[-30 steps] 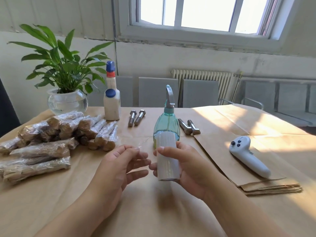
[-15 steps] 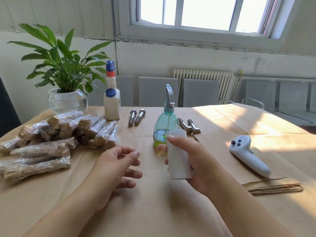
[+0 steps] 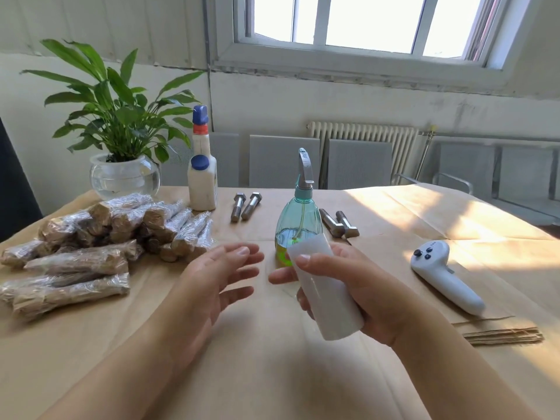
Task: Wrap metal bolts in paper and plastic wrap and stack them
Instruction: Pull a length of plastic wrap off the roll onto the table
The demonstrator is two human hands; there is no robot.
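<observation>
My right hand grips a white roll of plastic wrap, tilted with its top end leaning left, above the paper-covered table. My left hand hovers just left of it with fingers spread and relaxed, holding nothing. A pile of wrapped bolts lies at the left of the table. Two bare metal bolts lie behind the hands, and two more bare bolts lie to the right of the spray bottle. A stack of brown paper sheets sits at the right.
A teal spray bottle stands right behind the roll. A white glue bottle and a potted plant in a glass bowl stand at the back left. A white controller lies on the paper at the right.
My right hand has shifted the roll to the right and tilted it. My left hand has opened, its fingers now spread where they were pinched together near the roll.
</observation>
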